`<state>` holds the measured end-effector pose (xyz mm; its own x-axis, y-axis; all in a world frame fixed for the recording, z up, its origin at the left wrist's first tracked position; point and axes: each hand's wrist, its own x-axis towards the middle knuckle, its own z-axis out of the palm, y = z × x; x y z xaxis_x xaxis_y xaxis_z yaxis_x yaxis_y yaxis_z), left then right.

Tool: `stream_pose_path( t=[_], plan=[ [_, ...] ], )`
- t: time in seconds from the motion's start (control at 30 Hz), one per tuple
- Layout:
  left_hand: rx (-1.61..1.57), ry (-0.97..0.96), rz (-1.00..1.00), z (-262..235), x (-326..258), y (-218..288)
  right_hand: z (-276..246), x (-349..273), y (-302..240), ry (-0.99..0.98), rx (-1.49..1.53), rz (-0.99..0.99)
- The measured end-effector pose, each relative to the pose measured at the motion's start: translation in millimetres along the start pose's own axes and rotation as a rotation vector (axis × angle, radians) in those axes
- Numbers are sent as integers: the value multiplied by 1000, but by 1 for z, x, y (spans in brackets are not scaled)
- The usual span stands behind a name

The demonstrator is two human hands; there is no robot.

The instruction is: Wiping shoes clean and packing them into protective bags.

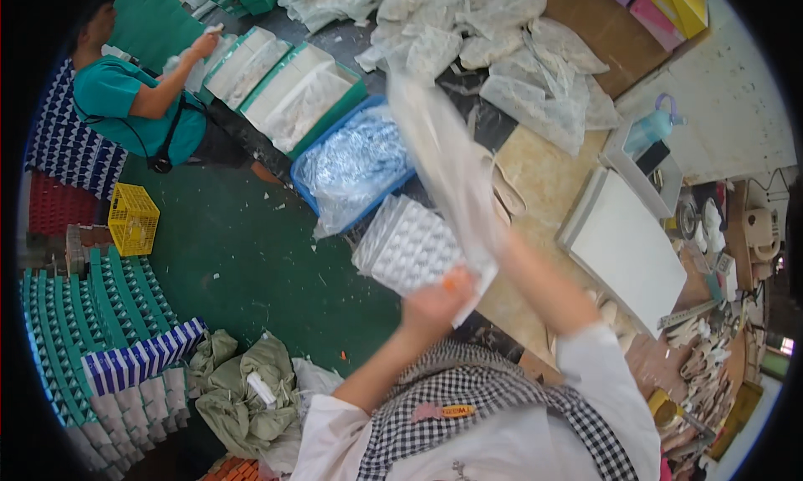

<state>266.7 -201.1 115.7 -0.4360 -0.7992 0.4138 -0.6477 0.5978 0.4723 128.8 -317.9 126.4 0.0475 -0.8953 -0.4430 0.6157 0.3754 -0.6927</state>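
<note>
My left hand (437,301) is closed on the near edge of a white block with rows of raised bumps (414,247), partly wrapped in clear plastic. Something small and orange shows at its fingertips; I cannot make out what it is. My right hand (495,245), smeared by motion, is just above and to the right of the left one. From it a long translucent plastic bag (435,146) stretches away from me, blurred, and covers part of the table edge. The right fingers are mostly hidden by the bag. Behind the block sits a blue bin (294,178) filled with crumpled clear plastic.
Plastic bags (535,71) cover the far table. At the far left a co-worker in a teal shirt (138,104) stands by green-and-white boxes (301,96). A white board (623,251) and a grey tray (644,180) lie right. Stacked green boxes (92,330) and a yellow basket (134,220) stand left.
</note>
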Motion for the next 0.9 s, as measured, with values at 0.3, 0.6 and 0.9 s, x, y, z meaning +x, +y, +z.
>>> stream_pose_path(
  t=[0.3,0.6,0.9],
  plan=[
    [-272,-468,-451,98,-40,-23,-102,4,-25,-196,-491,-47],
    [-52,-642,-442,173,-43,-12,-305,-238,67,457,-682,90],
    [-393,-678,-509,149,-39,-47,-541,-423,100,1489,-877,14]
  ],
)
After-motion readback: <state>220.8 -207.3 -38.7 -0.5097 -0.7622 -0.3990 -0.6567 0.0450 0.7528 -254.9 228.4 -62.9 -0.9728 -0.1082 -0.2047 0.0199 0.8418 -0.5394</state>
